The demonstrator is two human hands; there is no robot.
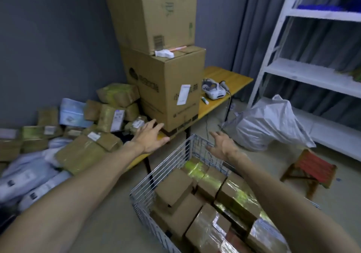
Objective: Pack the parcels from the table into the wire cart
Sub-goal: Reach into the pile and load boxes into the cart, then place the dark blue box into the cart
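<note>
My left hand (150, 137) and right hand (221, 145) reach out, fingers spread, empty, toward the big brown cardboard box (168, 88) on the yellow table (232, 80), above the silver wire cart (162, 176).

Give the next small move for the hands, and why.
Probably shift the left hand a little left and close its fingers on the small labelled parcel just beyond it. Both hands are open and hold nothing. The right hand hovers over the far rim of the wire cart, and parcels lie piled on the table.
</note>
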